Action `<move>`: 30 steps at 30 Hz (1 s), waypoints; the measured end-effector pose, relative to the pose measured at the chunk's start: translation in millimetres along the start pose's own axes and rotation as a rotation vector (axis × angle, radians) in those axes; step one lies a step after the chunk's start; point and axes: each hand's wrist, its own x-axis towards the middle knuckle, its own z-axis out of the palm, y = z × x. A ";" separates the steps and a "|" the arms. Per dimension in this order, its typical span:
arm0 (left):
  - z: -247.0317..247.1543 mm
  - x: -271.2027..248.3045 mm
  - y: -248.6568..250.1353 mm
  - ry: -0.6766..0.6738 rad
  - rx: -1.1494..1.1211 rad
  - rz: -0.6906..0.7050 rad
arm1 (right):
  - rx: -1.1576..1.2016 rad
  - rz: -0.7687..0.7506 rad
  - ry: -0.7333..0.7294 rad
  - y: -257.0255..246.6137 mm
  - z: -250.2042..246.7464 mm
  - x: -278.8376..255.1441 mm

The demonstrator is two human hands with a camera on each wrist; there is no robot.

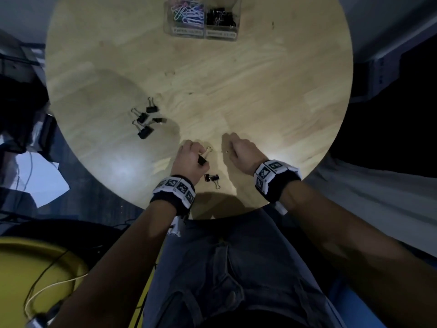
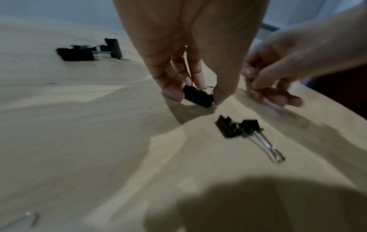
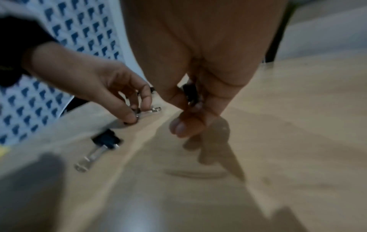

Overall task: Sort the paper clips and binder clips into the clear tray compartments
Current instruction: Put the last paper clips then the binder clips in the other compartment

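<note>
My left hand (image 1: 192, 155) pinches a black binder clip (image 2: 197, 98) just above the round wooden table (image 1: 260, 79), near its front edge. My right hand (image 1: 234, 149) hovers close beside it, with its fingers curled round a small black binder clip (image 3: 190, 92), which shows only in the right wrist view. Two more binder clips (image 1: 212, 178) lie together just in front of the left hand. Several others (image 1: 146, 119) lie scattered further left. The clear tray (image 1: 203, 34) stands at the table's far edge, with coloured paper clips (image 1: 189, 14) in its left compartment and black binder clips (image 1: 221, 17) in its right.
The table's front edge runs just behind my wrists, above my lap. A yellow round object (image 1: 35, 268) with cables across it sits low at the left, off the table. Bare wood lies between the hands and the tray.
</note>
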 end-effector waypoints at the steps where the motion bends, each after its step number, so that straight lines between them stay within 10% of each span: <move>1: -3.8 -0.1 -0.9 0.035 -0.039 -0.030 | 0.076 -0.015 0.018 -3.0 2.6 -5.6; 11: -63.1 -2.2 -49.8 0.395 -0.347 -0.450 | -0.306 -0.164 -0.082 -30.4 59.3 -21.1; 20: -90.5 35.4 -89.3 0.374 -0.193 -0.415 | -0.492 -0.295 -0.259 -26.1 51.2 -13.0; 30: -83.2 37.4 -99.7 0.127 0.053 -0.224 | 0.116 -0.013 0.504 -48.4 -90.3 71.7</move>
